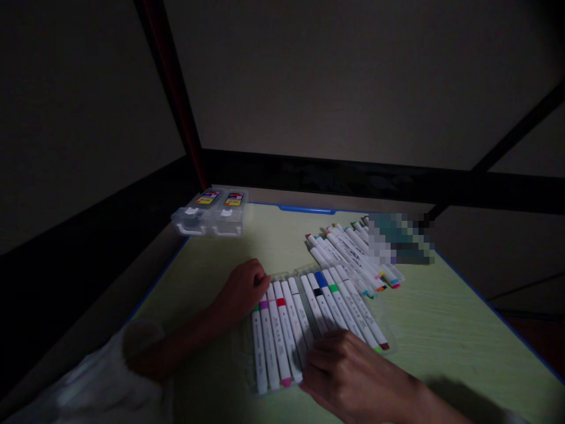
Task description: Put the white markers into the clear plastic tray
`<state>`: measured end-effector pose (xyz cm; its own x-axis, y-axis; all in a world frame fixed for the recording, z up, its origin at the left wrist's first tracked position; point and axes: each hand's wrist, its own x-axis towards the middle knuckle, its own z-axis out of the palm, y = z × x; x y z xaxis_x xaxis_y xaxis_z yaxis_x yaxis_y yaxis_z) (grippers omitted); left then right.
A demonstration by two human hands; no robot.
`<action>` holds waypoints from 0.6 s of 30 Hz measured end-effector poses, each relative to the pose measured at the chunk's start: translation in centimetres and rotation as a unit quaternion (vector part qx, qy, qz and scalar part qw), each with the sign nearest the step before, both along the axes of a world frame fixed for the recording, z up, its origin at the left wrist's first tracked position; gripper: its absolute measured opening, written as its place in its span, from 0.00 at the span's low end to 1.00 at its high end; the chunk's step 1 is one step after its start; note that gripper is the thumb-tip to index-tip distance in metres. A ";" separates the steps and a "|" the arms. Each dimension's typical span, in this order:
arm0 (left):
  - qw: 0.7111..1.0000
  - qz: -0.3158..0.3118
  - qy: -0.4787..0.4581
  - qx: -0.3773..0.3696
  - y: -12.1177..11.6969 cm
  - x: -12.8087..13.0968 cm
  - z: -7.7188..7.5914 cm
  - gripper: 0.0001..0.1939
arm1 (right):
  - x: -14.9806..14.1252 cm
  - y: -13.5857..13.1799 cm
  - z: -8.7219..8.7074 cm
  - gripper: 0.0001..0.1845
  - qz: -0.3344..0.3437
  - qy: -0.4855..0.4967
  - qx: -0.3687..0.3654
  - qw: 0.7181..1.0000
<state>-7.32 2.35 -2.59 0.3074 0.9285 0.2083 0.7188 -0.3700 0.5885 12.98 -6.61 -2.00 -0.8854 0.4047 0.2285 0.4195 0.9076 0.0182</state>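
Your two curled hands sit at opposite ends of the white markers (282,330), which lie side by side in two groups on the clear plastic case (390,331), low in the middle of the table (198,265). Your left hand (245,288) is bent into a loose fist at the far left corner of the row; you can't tell from here whether it pinches the case's edge or nothing. Your right hand (346,374) is bunched over the near ends of the middle markers, its fingertips hidden, so whether it grips one can't be told either. Watch that right hand: a sideways drag of the knuckles could roll neighbouring markers over one another, and a push on the thin case could skid it into the loose markers (348,250) heaped just beyond on the right. Dim light and your own shadow could also make you misjudge a colour. As for direction, the left group's long axes run from the far side almost straight toward you, tipping slightly right, while the right group slants more, far ends leftward and near ends rightward. Coloured bands show near many far ends; a few near ends show pink, light green or dark red tips.
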 end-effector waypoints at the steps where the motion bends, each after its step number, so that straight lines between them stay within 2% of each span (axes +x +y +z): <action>1: 1.000 0.002 -0.001 -0.007 0.0 0.0 0.0 0.13 | 0.0 0.0 0.0 0.08 0.000 -0.001 0.001 1.000; 18: 0.999 0.003 -0.021 -0.044 0.4 -0.2 0.3 0.11 | -0.2 0.1 0.0 0.09 -0.006 -0.009 -0.011 1.000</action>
